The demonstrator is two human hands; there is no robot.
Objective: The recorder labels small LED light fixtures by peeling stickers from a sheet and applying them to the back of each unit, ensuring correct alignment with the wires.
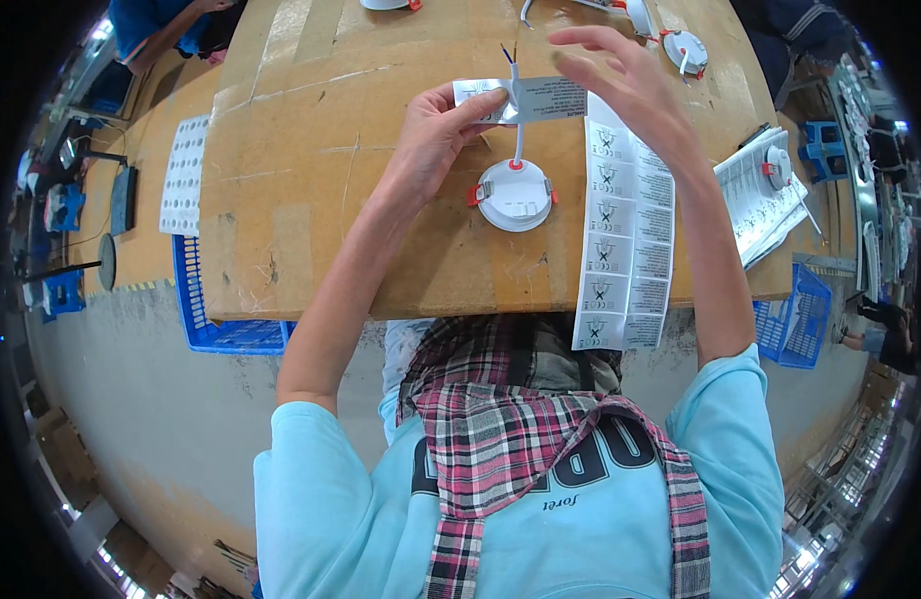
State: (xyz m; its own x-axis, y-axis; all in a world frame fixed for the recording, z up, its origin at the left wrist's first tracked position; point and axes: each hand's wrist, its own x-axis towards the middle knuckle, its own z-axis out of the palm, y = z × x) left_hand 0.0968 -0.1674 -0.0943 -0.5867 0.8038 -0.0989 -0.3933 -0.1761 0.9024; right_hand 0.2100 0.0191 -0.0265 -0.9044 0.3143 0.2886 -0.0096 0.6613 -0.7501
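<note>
A round white downlight [515,198] with red-tipped spring clips lies on the table in front of me. Its white cable [520,145] runs away from me and ends in bare-tipped wires. My left hand [441,125] pinches a silver printed label [550,104] against this cable, thumb on top. The label sticks out crosswise on both sides of the cable. Just past the label's right end hovers my right hand [625,85], fingers stretched and apart, holding nothing. Under my right forearm lies a strip of printed labels [628,240], its near end hanging over the table edge.
Another downlight [777,170] rests on a stack of papers [760,215] at right. More downlights [685,52] lie at the far side. A white sheet with round holes [184,170] is at the left edge. Blue crates [236,334] stand below the table. Other people sit at the far corners.
</note>
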